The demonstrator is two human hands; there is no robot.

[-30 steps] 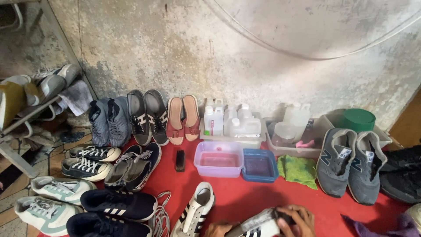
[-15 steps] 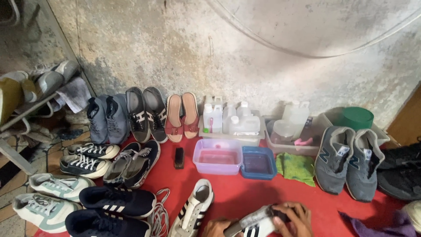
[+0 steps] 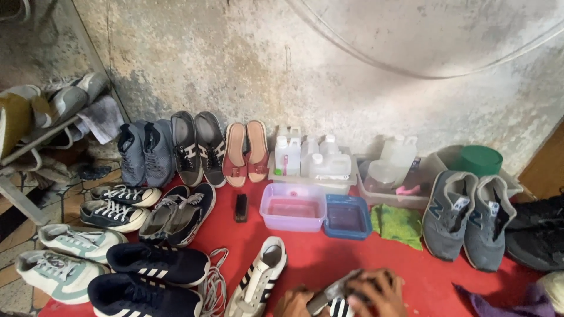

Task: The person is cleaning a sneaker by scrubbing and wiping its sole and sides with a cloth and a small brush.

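At the bottom edge of the view, the person's right hand [image 3: 376, 290] is curled over a white shoe with black stripes [image 3: 338, 302], fingers wrapped across its top, while the left hand [image 3: 294, 302] closes on the same shoe from the left side; both hands grip it, and most of the shoe is cut off by the frame. It lies low on the red mat [image 3: 311, 258], just right of its matching white striped shoe [image 3: 258, 279], which rests alone pointing up the mat. Behind them sit a clear lilac tub [image 3: 292, 206] holding pinkish water and, touching its right side, a smaller blue tub [image 3: 346, 216]. A green cloth [image 3: 398, 224] lies just right of the blue tub. Against the stained wall [image 3: 329, 70] a shallow tray carries white plastic bottles [image 3: 311, 155] with pale labels, and another tray beside it holds cloudy jugs [image 3: 393, 158]. A green bucket [image 3: 479, 159] stands further right, behind a pair of grey trainers [image 3: 467, 220]. Pink sandals [image 3: 247, 152] lean near the bottles, and navy striped shoes [image 3: 153, 273] lie at the left.
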